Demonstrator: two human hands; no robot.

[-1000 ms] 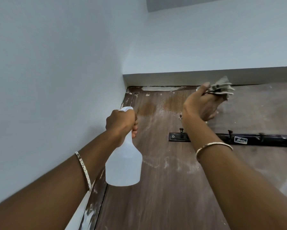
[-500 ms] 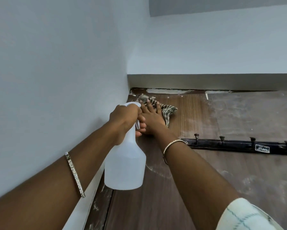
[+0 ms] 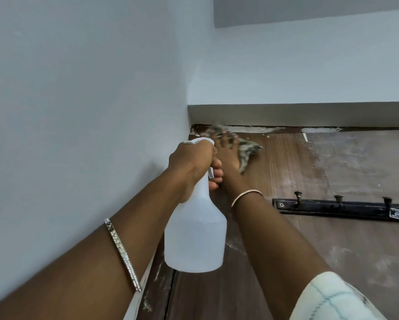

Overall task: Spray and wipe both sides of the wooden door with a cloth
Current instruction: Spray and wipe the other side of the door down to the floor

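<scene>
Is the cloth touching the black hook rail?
Apart: the head view shows a bare stretch of door between the cloth and the black hook rail.

**Hands at the wooden door's (image 3: 309,250) top corner**

The left hand (image 3: 191,158) grips a spray bottle (image 3: 195,239), beside the wall (image 3: 78,112) on the left. Behind it, the right hand (image 3: 228,155) presses a cloth (image 3: 247,151), seemingly at the door's top edge. A hook rail (image 3: 332,210) sits lower right.

The single head-worn camera sits close to the wooden door (image 3: 355,250), tilted steeply up along its face toward its top left corner, beside the side wall (image 3: 78,112) and under the lintel (image 3: 309,114).
</scene>
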